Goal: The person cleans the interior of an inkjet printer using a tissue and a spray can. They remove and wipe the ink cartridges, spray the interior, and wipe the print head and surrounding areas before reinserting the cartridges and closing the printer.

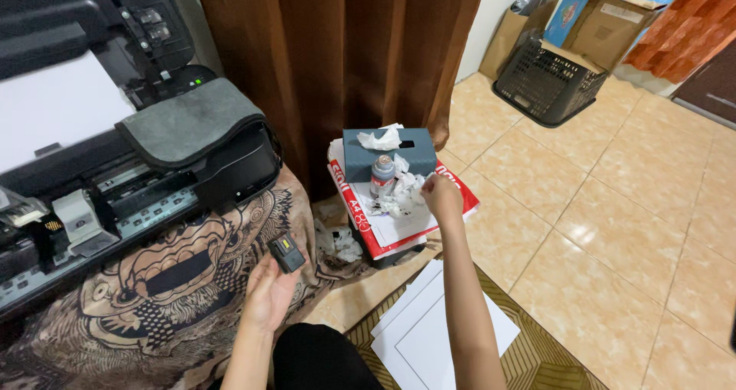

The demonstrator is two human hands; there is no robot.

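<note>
Our left hand (pixel 268 294) holds a small black cartridge (pixel 286 253) in its fingertips. Our right hand (pixel 441 196), fingers closed, pinches crumpled tissue (pixel 400 192) just left of it.

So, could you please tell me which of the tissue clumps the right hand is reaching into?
The right hand reaches the crumpled tissues beside the small bottle, not the tissue poking from the box top.

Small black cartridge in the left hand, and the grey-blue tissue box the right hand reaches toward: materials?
Small black cartridge: looks like moulded hard plastic, matt, with a lighter patch on top; held in the left hand. Grey-blue tissue box: flat matt faces and crisp edges suggest card or a stiff cover; cannot tell which. White tissue pokes from its slot. The right hand is beside crumpled tissues.
</note>
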